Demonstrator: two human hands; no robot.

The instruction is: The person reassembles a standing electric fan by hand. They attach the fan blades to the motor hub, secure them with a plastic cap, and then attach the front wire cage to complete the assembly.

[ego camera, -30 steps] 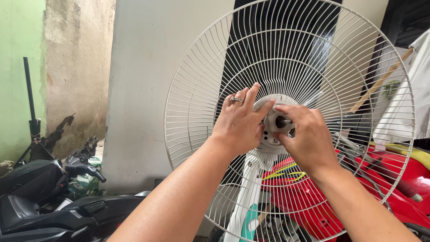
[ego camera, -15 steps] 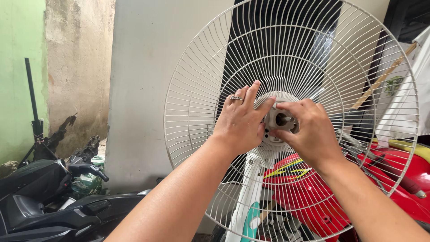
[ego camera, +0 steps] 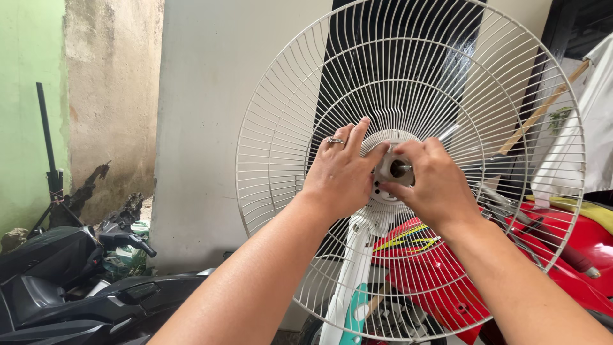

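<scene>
Outdoors against a pale plastered wall [ego camera: 211, 128], you stand before a white wire fan guard [ego camera: 287, 160] on its stand, both hands at its hub.

Behind the grille you have a red motorcycle [ego camera: 440, 268] at lower right and a black scooter [ego camera: 70, 281] at lower left; the white fan neck [ego camera: 351, 268] rises between them to the grey motor hub [ego camera: 393, 169] at the guard's centre, its shaft end showing. Your left hand [ego camera: 338, 172], ring on one finger, cups the hub's left side with its fingers spread and pressed on. Your right hand [ego camera: 434, 185] pinches the hub front between thumb and forefinger. Judge the guard light but springy: thin wires bend easily, so grip the stiff centre ring or outer rim, not single spokes.
</scene>
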